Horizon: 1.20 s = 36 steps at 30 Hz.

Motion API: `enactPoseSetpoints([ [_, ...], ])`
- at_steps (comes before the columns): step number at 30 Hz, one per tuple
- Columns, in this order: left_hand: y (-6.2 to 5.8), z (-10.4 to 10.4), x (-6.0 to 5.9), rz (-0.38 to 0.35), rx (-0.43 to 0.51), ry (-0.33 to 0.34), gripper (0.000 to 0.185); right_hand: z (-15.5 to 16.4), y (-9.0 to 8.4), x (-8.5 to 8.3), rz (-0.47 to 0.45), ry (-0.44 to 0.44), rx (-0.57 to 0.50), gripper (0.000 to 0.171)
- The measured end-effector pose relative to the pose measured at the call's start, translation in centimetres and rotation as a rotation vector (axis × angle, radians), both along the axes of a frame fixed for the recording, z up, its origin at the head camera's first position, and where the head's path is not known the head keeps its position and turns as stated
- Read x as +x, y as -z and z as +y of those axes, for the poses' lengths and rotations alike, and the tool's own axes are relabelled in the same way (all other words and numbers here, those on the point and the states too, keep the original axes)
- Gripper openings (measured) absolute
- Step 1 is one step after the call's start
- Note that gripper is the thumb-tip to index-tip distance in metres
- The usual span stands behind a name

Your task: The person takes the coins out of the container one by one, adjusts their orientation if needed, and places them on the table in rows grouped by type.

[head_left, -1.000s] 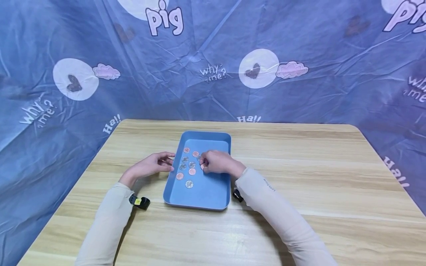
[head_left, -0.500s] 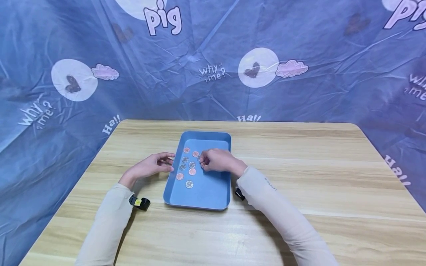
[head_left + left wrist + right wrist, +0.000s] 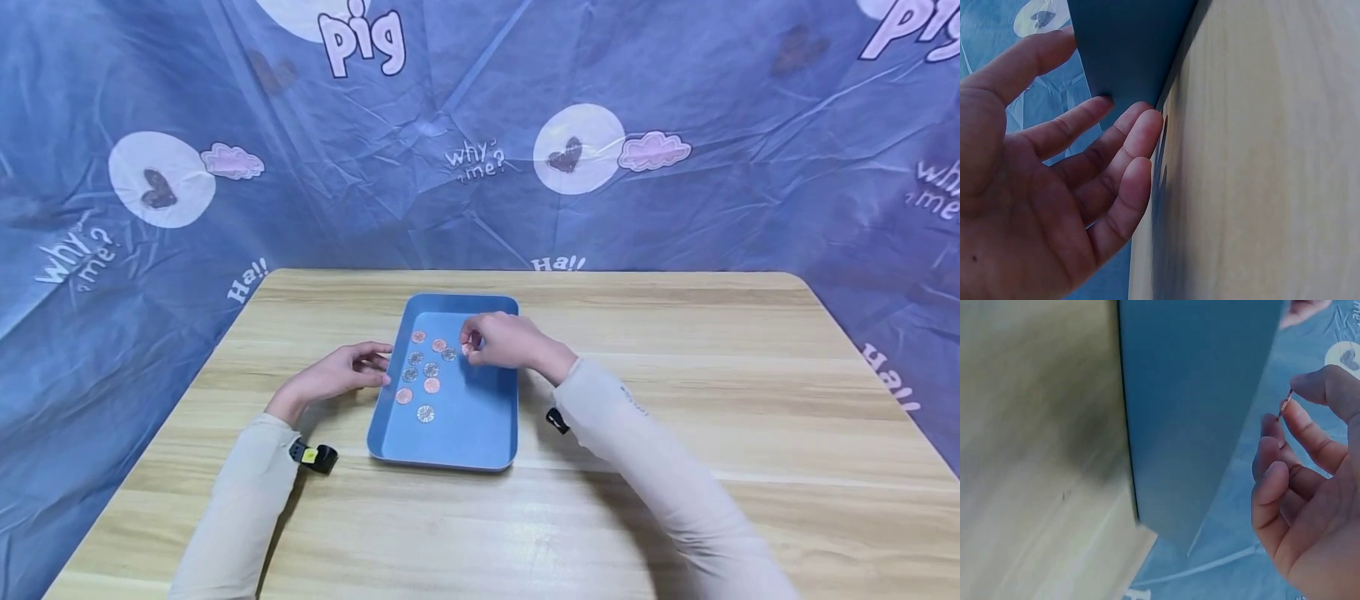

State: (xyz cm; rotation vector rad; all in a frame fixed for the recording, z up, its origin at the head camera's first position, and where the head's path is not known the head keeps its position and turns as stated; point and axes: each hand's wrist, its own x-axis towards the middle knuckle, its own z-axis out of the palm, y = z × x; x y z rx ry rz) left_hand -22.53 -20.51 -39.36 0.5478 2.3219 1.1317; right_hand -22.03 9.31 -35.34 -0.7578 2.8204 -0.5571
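Your right hand [image 3: 501,342] pinches a coin [image 3: 1285,404] above the tray's [image 3: 480,433] far end. Your left hand [image 3: 337,377] rests relaxed against its left rim, on the worktop [image 3: 712,375].

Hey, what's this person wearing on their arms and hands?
Both arms are in long, close-fitting beige sleeves, the left sleeve and the right sleeve each reaching to the wrist. The left hand and right hand are bare. A small black device with a yellow patch sits at the left wrist, a black one at the right.
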Motion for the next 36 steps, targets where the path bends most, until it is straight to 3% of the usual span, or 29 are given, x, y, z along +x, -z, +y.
enactPoseSetpoints([
  [14, 0.2, 0.0, -0.1, 0.002, -0.009, -0.004, 0.064, 3.7, -0.2, -0.2, 0.0, 0.063, -0.058, 0.018],
  [25, 0.0, -0.1, -0.1, 0.001, -0.004, -0.008, 0.064, 6.7, -0.6, -0.6, 0.076, 0.089, -0.13, 0.016],
  [36, 0.2, -0.2, -0.1, 0.013, -0.002, 0.006, 0.064, 9.3, 0.3, -1.0, 0.053, 0.127, -0.132, 0.019],
])
